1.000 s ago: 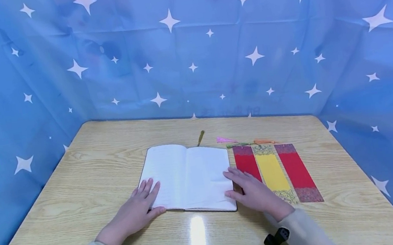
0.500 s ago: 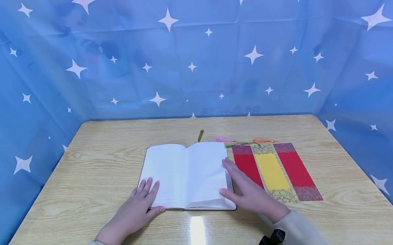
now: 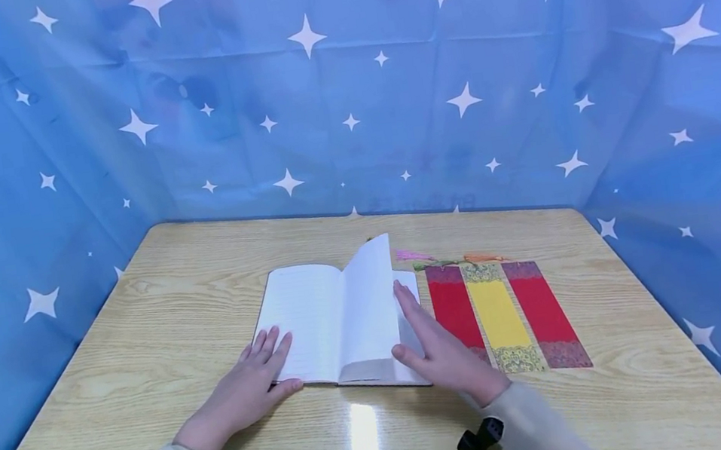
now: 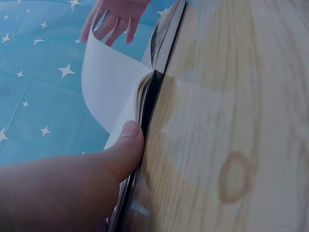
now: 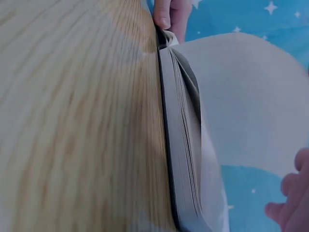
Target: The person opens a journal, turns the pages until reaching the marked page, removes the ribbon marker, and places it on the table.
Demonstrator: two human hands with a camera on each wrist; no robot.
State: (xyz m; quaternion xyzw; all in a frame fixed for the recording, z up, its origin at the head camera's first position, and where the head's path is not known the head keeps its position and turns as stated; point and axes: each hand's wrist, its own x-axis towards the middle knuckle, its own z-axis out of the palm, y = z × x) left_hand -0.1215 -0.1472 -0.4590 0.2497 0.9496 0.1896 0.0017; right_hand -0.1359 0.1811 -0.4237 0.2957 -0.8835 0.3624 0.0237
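An open notebook [image 3: 304, 293] with white pages lies on the wooden table. My left hand [image 3: 254, 383] rests flat on its left page, fingers spread, with the thumb at the lower edge; the left wrist view shows this thumb [image 4: 126, 137] against the page edges. One leaf [image 3: 368, 308] of the right side stands up, curving away from the stack below. My right hand [image 3: 446, 354] has its straight fingers at that leaf's outer edge, thumb apart. In the right wrist view the raised leaf [image 5: 241, 96] bows outward over the page block [image 5: 181, 154].
Right of the notebook lie a red bookmark [image 3: 453, 308], a yellow bookmark [image 3: 498, 313] and another red bookmark [image 3: 549, 306]. Pink [image 3: 414, 255] and orange [image 3: 484, 257] tassels extend at their top. A blue star-patterned curtain [image 3: 343, 90] surrounds the table [image 3: 161, 320].
My right hand has moved left and slightly up, and the leaf has risen from lying flat to standing. It now hides most of the olive tassel behind the notebook. My left hand has stayed put.
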